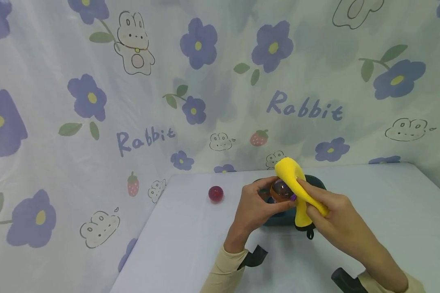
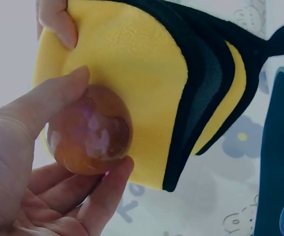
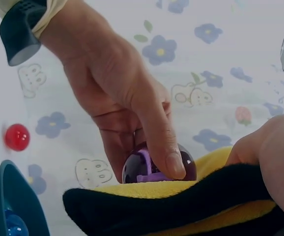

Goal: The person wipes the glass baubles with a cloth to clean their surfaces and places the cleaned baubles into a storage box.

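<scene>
Beyond your left hand [image 1: 256, 205], off to its left, sits a red ball [image 1: 216, 194]. Your left thumb and fingers grip a round amber ball [image 1: 281, 189]. Right beside it, your right hand [image 1: 337, 215] pinches a folded yellow cloth [image 1: 290, 173], its long axis sloping from above your left fingertips down toward your right hand, loop hanging downward. Your left wrist view shows layered dark trim that the head view mostly hides.
</scene>
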### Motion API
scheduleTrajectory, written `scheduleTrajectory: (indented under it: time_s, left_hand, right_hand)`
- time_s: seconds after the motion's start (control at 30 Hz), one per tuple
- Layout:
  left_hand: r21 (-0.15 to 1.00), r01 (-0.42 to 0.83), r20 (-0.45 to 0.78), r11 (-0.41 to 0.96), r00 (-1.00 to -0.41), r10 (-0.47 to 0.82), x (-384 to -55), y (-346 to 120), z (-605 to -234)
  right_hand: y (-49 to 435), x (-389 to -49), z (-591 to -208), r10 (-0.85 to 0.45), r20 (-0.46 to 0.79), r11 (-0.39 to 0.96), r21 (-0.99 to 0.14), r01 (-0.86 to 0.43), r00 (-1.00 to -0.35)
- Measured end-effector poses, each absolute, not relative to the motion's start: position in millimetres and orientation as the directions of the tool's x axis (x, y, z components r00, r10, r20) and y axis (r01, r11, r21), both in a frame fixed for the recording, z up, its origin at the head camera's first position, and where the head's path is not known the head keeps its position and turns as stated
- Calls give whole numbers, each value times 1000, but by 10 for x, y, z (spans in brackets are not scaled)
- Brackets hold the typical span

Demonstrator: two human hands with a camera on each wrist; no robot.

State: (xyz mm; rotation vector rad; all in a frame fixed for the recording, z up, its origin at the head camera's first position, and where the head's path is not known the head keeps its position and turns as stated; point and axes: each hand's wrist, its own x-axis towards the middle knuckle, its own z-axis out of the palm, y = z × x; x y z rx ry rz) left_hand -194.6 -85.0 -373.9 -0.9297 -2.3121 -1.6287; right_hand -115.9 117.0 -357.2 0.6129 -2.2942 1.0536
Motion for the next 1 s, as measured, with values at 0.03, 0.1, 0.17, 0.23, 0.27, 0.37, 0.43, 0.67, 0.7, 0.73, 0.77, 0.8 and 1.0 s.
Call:
scheduleTrajectory:
  time_s: [0.03, 0.1, 0.17, 0.23, 0.27, 0.37, 0.43, 0.67, 0.7, 0.73, 0.77, 0.8, 1.0]
  left_hand:
    - [792, 573, 467, 210, -791, 396, -1944, -852, -3737]
    - [781, 589, 480, 207, -778, 406, -1941, -855, -3735]
    - [769, 608, 494, 196, -761, 421, -1933, -855, -3731]
    - [754, 629, 510, 187, -741, 436, -1923, -855, -3726]
    - [745, 640, 518, 185, -731, 443, -1917, -855, -3723]
    - [726, 664, 537, 178, -710, 456, -1899, -851, -3709]
    - [711, 681, 550, 177, -695, 463, -1888, -847, -3693]
    - [614, 771, 621, 169, -604, 499, -1853, -837, -3660]
    - [596, 785, 631, 172, -590, 504, -1850, -837, -3658]
    - [579, 796, 639, 178, -578, 508, -1848, -837, -3658]
    - [568, 803, 645, 181, -571, 508, -1847, -836, -3656]
    - [564, 805, 648, 182, -568, 507, -1845, -835, -3654]
    - [587, 800, 660, 124, -561, 499, -1825, -827, -3633]
  right_hand:
    - [1169, -1163, -3573, -186, 647, 593, -526, -610, -740]
    - [1168, -1174, -3580, -211, 677, 598, -481, -641, -705]
    - [1168, -1188, -3588, -234, 704, 600, -438, -669, -671]
    - [1172, -1204, -3600, -252, 723, 602, -404, -689, -643]
    - [1173, -1211, -3604, -258, 731, 603, -389, -696, -632]
    - [1176, -1235, -3608, -269, 743, 604, -366, -708, -613]
    - [1181, -1253, -3608, -270, 749, 608, -355, -710, -605]
    - [1237, -1331, -3641, -251, 744, 567, -406, -717, -620]
    - [1247, -1339, -3645, -246, 733, 552, -432, -714, -634]
    - [1257, -1347, -3650, -239, 723, 542, -454, -707, -648]
    - [1265, -1353, -3654, -233, 712, 528, -480, -701, -663]
    - [1274, -1359, -3658, -226, 699, 512, -507, -693, -678]
    - [1301, -1379, -3672, -193, 599, 453, -649, -612, -777]
